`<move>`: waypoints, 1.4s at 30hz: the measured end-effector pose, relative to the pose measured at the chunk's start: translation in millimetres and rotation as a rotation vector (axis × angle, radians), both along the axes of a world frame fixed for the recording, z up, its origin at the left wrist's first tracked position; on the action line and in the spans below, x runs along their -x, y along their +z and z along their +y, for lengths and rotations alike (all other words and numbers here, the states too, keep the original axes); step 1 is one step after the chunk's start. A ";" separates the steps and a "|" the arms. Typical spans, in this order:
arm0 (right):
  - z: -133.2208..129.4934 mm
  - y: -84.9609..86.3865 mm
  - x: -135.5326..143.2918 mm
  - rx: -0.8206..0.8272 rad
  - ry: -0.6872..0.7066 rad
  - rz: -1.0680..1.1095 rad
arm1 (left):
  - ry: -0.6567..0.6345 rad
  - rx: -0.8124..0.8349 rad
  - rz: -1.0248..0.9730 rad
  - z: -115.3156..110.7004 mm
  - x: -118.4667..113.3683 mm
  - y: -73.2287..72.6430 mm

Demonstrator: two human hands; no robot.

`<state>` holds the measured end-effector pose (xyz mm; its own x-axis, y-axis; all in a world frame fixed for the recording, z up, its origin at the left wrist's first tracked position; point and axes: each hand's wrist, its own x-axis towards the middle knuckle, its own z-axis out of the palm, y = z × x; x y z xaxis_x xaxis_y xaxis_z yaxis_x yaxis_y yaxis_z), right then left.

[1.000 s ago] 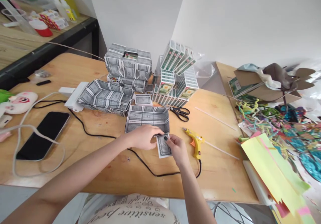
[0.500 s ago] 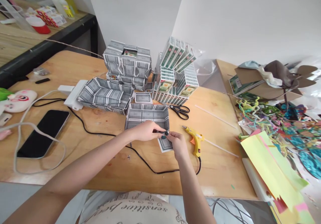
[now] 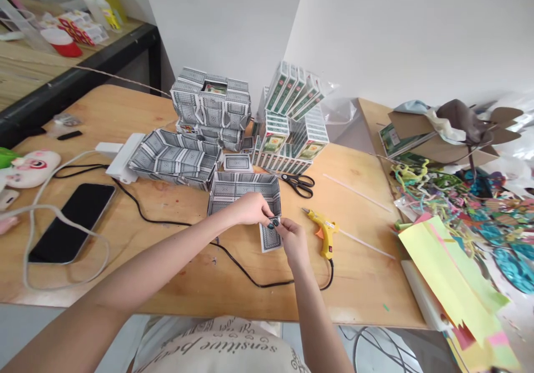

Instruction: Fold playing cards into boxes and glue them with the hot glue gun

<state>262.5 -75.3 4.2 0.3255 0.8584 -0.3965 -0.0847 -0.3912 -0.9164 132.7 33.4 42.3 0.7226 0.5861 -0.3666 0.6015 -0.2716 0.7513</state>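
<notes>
A shallow open box covered in grey patterned cards (image 3: 237, 188) sits near the table's middle. At its front right corner, my left hand (image 3: 253, 209) and my right hand (image 3: 291, 236) meet with fingertips pinched together. Both hold the upper end of a patterned playing card (image 3: 271, 238), which hangs down below the box's rim. My fingers hide that upper end and the box corner. To the right lies a yellow glue gun (image 3: 325, 231), and black-handled scissors (image 3: 299, 185) rest behind it. Another card (image 3: 237, 162) lies flat behind the box.
A larger card-covered box (image 3: 175, 158) is at the back left, with a stacked card structure (image 3: 212, 103) behind. Small green-white boxes (image 3: 292, 133) are piled at the back. A phone (image 3: 73, 222) lies left; a black cable (image 3: 246, 275) crosses in front. Coloured paper (image 3: 450, 278) is at right.
The lower end of the playing card has swung slightly left and now hangs straighter. My left hand has risen a little and moved right, its fingers more bent at the card's upper end.
</notes>
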 end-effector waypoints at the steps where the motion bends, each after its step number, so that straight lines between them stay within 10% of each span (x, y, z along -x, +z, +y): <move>1: 0.0 -1.7 0.2 -0.009 -0.003 -0.009 | -0.013 -0.031 0.022 1.1 -2.3 2.4; 13: -9.3 -4.0 4.8 -0.007 -0.087 -0.040 | 0.078 -0.134 0.001 0.6 -9.1 20.5; 23: 15.5 84.5 26.0 -0.387 -0.444 0.041 | 0.434 0.432 -0.590 9.7 13.3 88.0; 30: 31.9 96.2 26.0 -0.444 -0.449 -0.013 | 0.416 0.627 -0.730 1.7 20.2 79.8; 42: 36.3 98.2 33.4 -0.443 -0.508 -0.223 | 0.581 0.227 -0.674 -6.0 11.3 76.2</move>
